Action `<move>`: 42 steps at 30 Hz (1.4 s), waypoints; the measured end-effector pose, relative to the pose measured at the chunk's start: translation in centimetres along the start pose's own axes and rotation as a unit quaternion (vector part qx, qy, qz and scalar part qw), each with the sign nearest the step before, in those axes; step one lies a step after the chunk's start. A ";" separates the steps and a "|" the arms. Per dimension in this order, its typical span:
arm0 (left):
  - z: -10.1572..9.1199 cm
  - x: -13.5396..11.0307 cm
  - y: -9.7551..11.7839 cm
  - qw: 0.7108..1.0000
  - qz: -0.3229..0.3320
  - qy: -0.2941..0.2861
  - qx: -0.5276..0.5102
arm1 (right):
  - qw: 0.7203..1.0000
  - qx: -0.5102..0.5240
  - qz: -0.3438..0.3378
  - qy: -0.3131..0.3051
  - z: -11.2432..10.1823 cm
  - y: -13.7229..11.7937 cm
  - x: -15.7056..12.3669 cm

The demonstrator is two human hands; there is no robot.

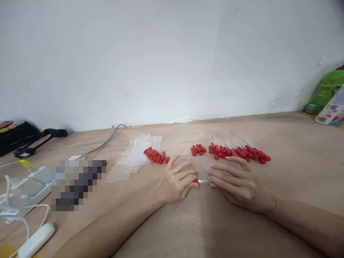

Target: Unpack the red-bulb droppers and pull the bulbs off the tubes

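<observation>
My left hand (178,179) is closed, fingers curled round a red rubber bulb (196,181), of which only the tip shows. From it a clear glass tube (203,182) lies crosswise, its other end under the fingertips of my right hand (239,182), which is also closed. Just behind, a row of bare clear tubes (200,165) lies side by side, partly covered by both hands. Loose red bulbs (156,154) sit beyond my left hand. Droppers with red bulbs (242,152) are piled beyond my right hand, and a smaller bunch of droppers (198,149) lies left of them.
Clear plastic bags (134,157) overlap to the left. Farther left are a power strip (34,182) with white cables, a blurred-out dark object (80,184) and a black strap (40,139). A green package (326,91) stands at the far right, near the white wall (161,64).
</observation>
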State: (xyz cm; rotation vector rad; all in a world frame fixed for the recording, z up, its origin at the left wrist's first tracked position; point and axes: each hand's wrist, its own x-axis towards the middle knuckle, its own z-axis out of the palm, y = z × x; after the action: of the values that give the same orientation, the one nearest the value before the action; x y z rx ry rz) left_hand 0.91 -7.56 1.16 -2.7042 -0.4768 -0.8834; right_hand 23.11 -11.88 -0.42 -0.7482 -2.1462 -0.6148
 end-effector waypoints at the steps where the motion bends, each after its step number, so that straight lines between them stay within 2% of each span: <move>1: -0.1 0.0 0.1 1.000 0.006 0.009 0.004 | 1.000 0.001 -0.002 0.000 -0.1 -0.1 0.0; 4: -0.6 -0.1 -0.2 0.998 0.043 0.038 0.037 | 1.000 0.012 -0.002 0.007 -0.4 -0.2 0.0; 6: -1.5 -0.1 -1.3 0.994 0.071 0.042 0.075 | 0.999 0.027 0.010 0.022 -0.6 -0.1 0.0; 8: -2.7 -0.1 -3.1 0.991 0.045 0.045 0.114 | 0.998 0.033 0.043 0.039 -0.5 0.4 0.0; 10: -4.3 -0.1 -5.5 0.983 -0.099 0.079 0.133 | 0.993 0.020 0.099 0.055 -0.2 1.1 -0.1; 12: -5.9 -0.1 -8.0 0.955 -0.259 0.102 0.107 | 0.985 0.003 0.159 0.062 0.6 1.7 -0.2; 15: -7.5 -0.3 -10.8 0.920 -0.388 0.016 0.056 | 0.976 0.005 0.215 0.038 1.9 2.0 -0.2; 17: -7.7 -0.8 -11.8 0.884 -0.463 -0.060 0.016 | 0.972 0.014 0.234 0.017 2.4 1.9 -0.1; 19: -7.4 -1.5 -12.4 0.857 -0.504 -0.107 -0.018 | 0.970 0.015 0.244 0.005 2.6 1.8 0.2; 25: -5.6 -3.5 -13.6 0.853 -0.507 -0.114 -0.043 | 0.971 -0.004 0.239 0.028 2.5 1.3 1.1; 30: -6.1 -3.2 -13.8 0.867 -0.492 -0.081 0.011 | 0.975 -0.006 0.215 0.046 2.9 1.0 1.5; 34: -6.2 -1.9 -12.3 0.899 -0.432 -0.040 0.068 | 0.977 -0.013 0.208 0.052 3.4 0.9 1.4; 38: -4.9 -0.4 -9.8 0.938 -0.338 -0.012 0.070 | 0.981 -0.021 0.194 0.023 3.7 0.7 1.5; 40: -3.8 0.6 -8.6 0.950 -0.307 -0.030 0.055 | 0.982 -0.022 0.185 -0.002 3.6 0.5 1.7; 42: -2.5 2.0 -7.5 0.950 -0.300 -0.080 0.035 | 0.984 -0.015 0.176 -0.027 3.4 0.3 2.0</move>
State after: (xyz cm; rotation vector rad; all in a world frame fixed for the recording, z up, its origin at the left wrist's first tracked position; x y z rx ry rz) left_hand -1.79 -1.09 5.38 -2.5986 -1.3883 -0.7528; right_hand 20.51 -8.95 -0.76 -1.1392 -1.9881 -0.4422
